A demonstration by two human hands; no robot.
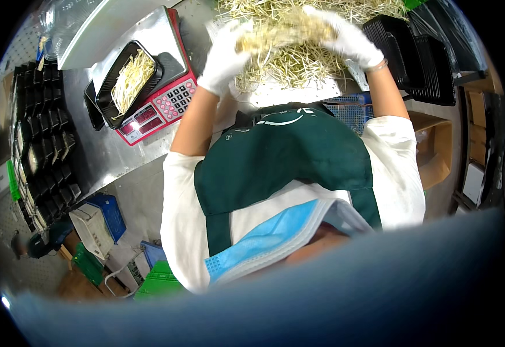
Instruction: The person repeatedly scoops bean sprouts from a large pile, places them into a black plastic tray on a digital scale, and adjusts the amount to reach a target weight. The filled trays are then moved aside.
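Observation:
White-gloved, my left hand [225, 56] and my right hand [348, 40] hold a loose bundle of bean sprouts [285, 32] between them, blurred by motion. Some fingers are hidden among the sprouts. Beneath the bundle spreads a heap of bean sprouts [293, 65] on a white surface. To the left stands a red digital scale [170, 104] with a metal pan. On that pan sits a black plastic tray [101, 97], tilted in view, with pale bean sprouts [133, 80] in it.
Stacked black trays [430, 71] stand right of my right hand. Many filled black trays [46, 126] line the steel table's [105, 160] left end. A blue basket [348, 112] and a cardboard box [434, 147] are below at right. Another person [46, 240] appears far lower left.

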